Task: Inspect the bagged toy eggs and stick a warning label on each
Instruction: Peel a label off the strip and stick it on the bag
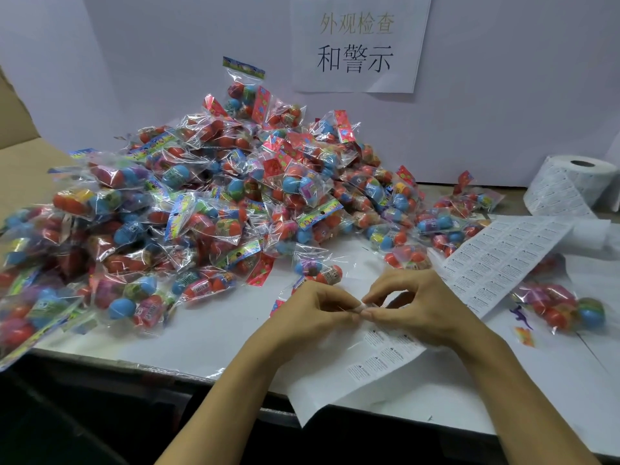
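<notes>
Bagged toy eggs point(188, 209) are lying heaped in a wide pile up and to the left of both hands, spreading across the white table point(188, 344). Left hand point(322, 308) is curling its fingers and pinching a small warning label point(364, 308) at the fingertips; right hand point(419, 308) is pinching the same label from the other side. Under them a label sheet point(379, 357) is lying flat, running up toward the label roll point(570, 182) far right. One bag point(563, 305) is sitting alone, right of the right hand.
</notes>
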Tool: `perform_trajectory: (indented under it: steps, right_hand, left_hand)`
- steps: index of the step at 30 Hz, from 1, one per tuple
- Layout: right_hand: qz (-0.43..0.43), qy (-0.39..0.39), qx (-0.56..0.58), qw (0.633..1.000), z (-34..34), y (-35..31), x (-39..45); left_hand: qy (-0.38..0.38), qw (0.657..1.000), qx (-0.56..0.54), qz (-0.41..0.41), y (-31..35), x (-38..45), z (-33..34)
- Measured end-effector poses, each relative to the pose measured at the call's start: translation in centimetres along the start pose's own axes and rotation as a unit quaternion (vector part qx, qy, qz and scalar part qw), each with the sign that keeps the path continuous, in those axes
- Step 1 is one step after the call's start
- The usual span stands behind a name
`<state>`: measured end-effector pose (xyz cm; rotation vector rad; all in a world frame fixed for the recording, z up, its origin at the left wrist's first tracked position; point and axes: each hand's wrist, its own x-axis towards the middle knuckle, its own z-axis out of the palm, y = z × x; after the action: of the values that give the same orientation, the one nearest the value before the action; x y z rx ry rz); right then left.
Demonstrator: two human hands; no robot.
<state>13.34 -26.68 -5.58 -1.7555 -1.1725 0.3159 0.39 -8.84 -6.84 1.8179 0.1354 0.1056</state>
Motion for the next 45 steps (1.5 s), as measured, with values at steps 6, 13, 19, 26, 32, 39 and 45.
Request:
perform_trajectory:
  steps: [6,13,19,26,32,39,45]
  right_hand:
    - [0.013,-0.014,0.031,0.999,-0.1,-0.3,0.0]
    - [0.029,-0.032,0.014,0.999,-0.3,-0.1,0.1]
    - [0.032,-0.029,0.02,0.999,-0.3,-0.1,0.1]
    - [0.004,0.014,-0.012,1.0,-0.1,-0.8,-0.1]
    - [0.028,-0.05,-0.007,0.998,-0.3,-1.2,-0.1]
    - [0.043,-0.087,0.023,0.995,0.0,-1.4,-0.2]
    - [0.054,-0.077,0.013,0.996,0.3,-1.1,-0.1]
  left_hand:
    - [0.019,0.999,0.041,0.0,0.0,-0.2,0.0]
    - [0.032,0.998,0.06,-0.005,0.3,-0.5,0.5]
    - [0.025,0.999,0.038,0.006,0.3,-0.5,0.6]
    - [0.0,0.986,-0.136,-0.094,1.5,-0.6,-0.1]
    - [-0.054,0.982,-0.143,-0.11,1.5,-1.1,-0.7]
    - [-0.067,0.993,-0.075,-0.055,1.2,-1.1,-0.4]
    - [-0.047,0.994,-0.082,-0.061,0.8,-1.2,-0.3]
